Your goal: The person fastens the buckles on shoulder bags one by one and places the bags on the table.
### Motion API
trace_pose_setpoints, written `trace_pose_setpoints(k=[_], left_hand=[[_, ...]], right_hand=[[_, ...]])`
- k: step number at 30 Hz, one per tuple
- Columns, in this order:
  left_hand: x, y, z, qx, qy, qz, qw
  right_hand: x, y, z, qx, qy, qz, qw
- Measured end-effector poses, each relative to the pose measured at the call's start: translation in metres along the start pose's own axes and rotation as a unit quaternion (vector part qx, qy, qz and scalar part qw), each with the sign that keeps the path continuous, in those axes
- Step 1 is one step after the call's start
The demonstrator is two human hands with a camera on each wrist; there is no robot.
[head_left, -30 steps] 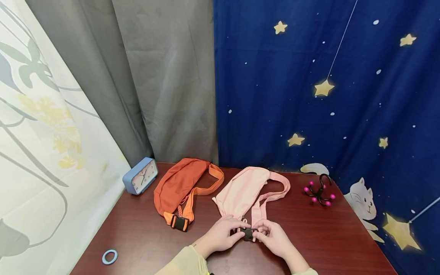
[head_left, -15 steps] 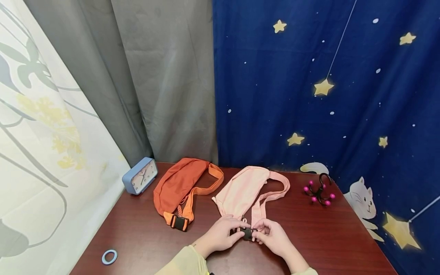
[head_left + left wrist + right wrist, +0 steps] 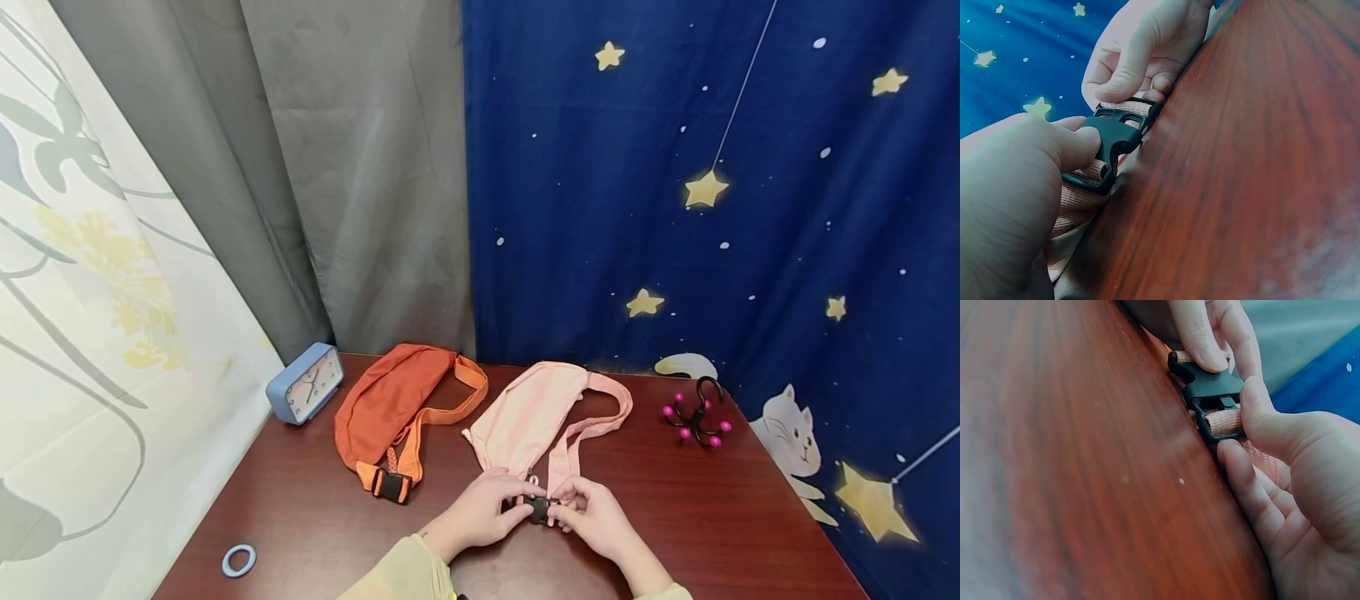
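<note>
A pink waist bag [image 3: 528, 417] lies on the table with its strap [image 3: 592, 427] looped to the right. At its near end, my left hand [image 3: 491, 508] pinches the socket half of the black buckle [image 3: 1113, 134], thumb on top. My right hand [image 3: 597, 517] holds the prong half [image 3: 1219, 425] by its edge where the pink webbing passes through. The prongs sit partly inside the socket; a gap shows between the halves. An orange waist bag [image 3: 393, 400] lies to the left, its black buckle [image 3: 392, 486] fastened.
A blue alarm clock [image 3: 306, 385] stands at the back left of the wooden table [image 3: 697, 525]. Near the left edge lies a blue ring [image 3: 238, 548]. A black hook rack with pink tips [image 3: 697, 421] is at the back right. Curtains [image 3: 375, 167] hang behind.
Both hands stay on the pink bag's buckle with almost no movement. The head view has shifted very slightly.
</note>
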State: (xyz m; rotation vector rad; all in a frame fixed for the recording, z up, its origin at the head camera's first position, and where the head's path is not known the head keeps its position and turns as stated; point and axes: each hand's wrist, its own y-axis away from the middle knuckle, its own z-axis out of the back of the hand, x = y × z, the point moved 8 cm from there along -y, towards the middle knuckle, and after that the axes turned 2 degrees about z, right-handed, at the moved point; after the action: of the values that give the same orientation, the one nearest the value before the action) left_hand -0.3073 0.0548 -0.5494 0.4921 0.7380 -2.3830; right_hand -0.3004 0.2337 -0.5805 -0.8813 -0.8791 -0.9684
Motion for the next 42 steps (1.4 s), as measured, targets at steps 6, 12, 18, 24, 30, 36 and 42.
trace_pose_setpoints(k=[6, 12, 18, 24, 30, 36, 42], left_hand=[[-0.0034, 0.0009, 0.0025, -0.016, -0.008, -0.024, 0.9996], [-0.0044, 0.0014, 0.0027, -0.025, -0.010, -0.037, 0.9990], [-0.0034, 0.0007, 0.0021, -0.026, -0.011, -0.034, 0.9990], [-0.0016, 0.0008, 0.0008, -0.013, -0.009, -0.016, 0.9997], [-0.0024, 0.0008, 0.0020, -0.018, -0.007, -0.020, 0.9996], [-0.0020, 0.0003, 0.0013, -0.019, -0.007, -0.022, 0.9996], [-0.0020, -0.0004, 0.0012, -0.012, -0.001, -0.014, 0.9998]], right_hand=[[0.0052, -0.0001, -0.0010, -0.017, 0.006, 0.021, 0.9996], [0.0024, -0.0004, -0.0018, -0.030, 0.021, 0.007, 0.9993], [0.0042, -0.0006, -0.0026, -0.035, 0.030, 0.002, 0.9989], [0.0059, -0.0009, -0.0027, -0.042, 0.039, -0.001, 0.9984], [0.0076, -0.0006, -0.0022, -0.046, 0.052, 0.006, 0.9975], [0.0075, -0.0001, -0.0022, -0.048, 0.059, 0.019, 0.9969], [0.0039, -0.0001, -0.0021, -0.047, 0.068, 0.012, 0.9965]])
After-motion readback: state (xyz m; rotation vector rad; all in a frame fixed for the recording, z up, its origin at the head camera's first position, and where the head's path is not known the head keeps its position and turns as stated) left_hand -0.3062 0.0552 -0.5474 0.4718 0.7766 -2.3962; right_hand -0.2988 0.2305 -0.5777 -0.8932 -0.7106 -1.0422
